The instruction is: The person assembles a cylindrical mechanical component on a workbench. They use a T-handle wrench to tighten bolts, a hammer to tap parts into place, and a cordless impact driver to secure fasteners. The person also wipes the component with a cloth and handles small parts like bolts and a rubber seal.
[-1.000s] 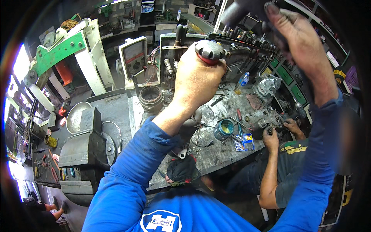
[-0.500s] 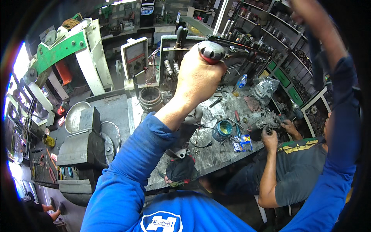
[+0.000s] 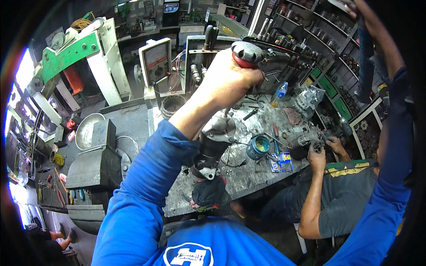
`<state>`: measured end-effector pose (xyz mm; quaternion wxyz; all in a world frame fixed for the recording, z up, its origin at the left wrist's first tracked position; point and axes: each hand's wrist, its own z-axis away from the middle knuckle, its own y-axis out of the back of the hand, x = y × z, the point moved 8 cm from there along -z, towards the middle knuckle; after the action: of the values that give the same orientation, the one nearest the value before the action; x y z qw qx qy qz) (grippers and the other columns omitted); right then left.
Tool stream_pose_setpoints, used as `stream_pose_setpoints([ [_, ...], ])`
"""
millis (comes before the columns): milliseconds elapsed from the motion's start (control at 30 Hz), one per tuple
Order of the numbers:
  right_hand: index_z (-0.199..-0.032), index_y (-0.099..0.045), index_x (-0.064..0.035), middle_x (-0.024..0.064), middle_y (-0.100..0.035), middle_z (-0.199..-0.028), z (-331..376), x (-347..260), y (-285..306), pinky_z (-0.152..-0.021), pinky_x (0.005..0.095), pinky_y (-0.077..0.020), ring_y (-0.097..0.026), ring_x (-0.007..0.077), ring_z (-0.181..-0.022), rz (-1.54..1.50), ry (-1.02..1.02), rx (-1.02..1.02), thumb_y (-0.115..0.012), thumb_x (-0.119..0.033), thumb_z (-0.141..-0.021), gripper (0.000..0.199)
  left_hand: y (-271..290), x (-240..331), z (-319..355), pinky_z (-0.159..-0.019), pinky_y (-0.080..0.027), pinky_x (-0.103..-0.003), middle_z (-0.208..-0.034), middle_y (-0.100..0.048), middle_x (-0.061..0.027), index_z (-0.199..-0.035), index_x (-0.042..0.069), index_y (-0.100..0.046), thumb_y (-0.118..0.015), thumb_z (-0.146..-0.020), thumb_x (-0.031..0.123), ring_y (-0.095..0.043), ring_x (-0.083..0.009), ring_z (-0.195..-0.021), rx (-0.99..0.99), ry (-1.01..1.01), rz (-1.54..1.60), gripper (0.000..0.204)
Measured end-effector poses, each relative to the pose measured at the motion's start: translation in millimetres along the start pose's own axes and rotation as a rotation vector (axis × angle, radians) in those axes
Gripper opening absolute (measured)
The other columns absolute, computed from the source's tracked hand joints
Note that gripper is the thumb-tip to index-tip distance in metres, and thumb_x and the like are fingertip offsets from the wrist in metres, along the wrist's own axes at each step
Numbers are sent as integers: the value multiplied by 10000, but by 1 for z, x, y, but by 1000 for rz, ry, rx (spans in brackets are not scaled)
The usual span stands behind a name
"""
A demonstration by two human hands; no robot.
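Raised over the bench, my left hand (image 3: 230,80) wraps around a grey and red power tool (image 3: 247,52), its rounded end showing above the fist. Below that forearm stands a starter-like motor (image 3: 217,128) with a silver housing and a dark body, partly covered by my sleeve. A dark cloth bundle (image 3: 208,193) lies at its foot. High at the right edge, my right hand (image 3: 355,11) has its fingers curled on something pale that the frame cuts off. A thick dark blue hose (image 3: 365,62) hangs beside that forearm.
At the right, a co-worker's hands (image 3: 317,159) hold a metal motor part (image 3: 308,137). On the bench are a blue tin (image 3: 258,147), a blue package (image 3: 280,162) and a plastic bottle (image 3: 280,92). A bench machine (image 3: 91,168) and a green-white press frame (image 3: 73,55) stand left.
My right hand has come down slightly and turned, and the blue hose shows more clearly. My left hand has shifted a little, still gripping the power tool. More of the motor is uncovered.
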<state>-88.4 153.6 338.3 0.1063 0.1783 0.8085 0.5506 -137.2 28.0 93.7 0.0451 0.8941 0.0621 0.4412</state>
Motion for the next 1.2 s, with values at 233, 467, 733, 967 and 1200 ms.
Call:
stream_pose_setpoints([
  [233,-1246,-716,8,139,-713,-972,23,57,-75,-908,392,-520,-687,264,-966,389,-96,176,-591,-540,-1089,584,-2,-13,-2,-688,-516,-329,-790,-692,-27,-954,18,-733,-778,-799,178,-623,-127,-720,-128,143,181,228],
  [467,-1137,-706,-32,-9,-639,-705,32,46,-144,-422,229,-432,-514,50,-462,-587,-427,218,-871,-462,-916,511,-2,-18,14,-791,-546,-346,-912,-705,-24,-1163,35,-694,-813,-879,222,-644,-126,-842,-181,189,181,360],
  [733,-1121,-760,-23,59,-800,-987,33,53,-201,-777,263,-601,-749,131,-899,-1120,-257,291,-894,-206,-902,315,13,-54,85,-842,-581,-415,-956,-793,-158,-1141,4,-766,-713,-954,199,-767,-264,-896,-247,315,-335,275],
  [967,-1063,-801,-49,17,-774,-849,27,47,-172,-547,228,-455,-626,43,-659,-994,-164,440,-856,-310,-956,287,27,-24,73,-812,-588,-397,-939,-795,-158,-1114,20,-782,-764,-944,127,-764,-257,-868,-70,173,-575,202],
  [1200,-1053,-820,-65,-34,-702,-713,26,25,-192,-476,228,-346,-501,18,-526,-1167,-157,320,-856,-309,-954,266,39,-12,111,-834,-593,-319,-937,-812,-52,-1097,-6,-782,-822,-913,64,-731,-108,-869,-230,396,-118,202],
])
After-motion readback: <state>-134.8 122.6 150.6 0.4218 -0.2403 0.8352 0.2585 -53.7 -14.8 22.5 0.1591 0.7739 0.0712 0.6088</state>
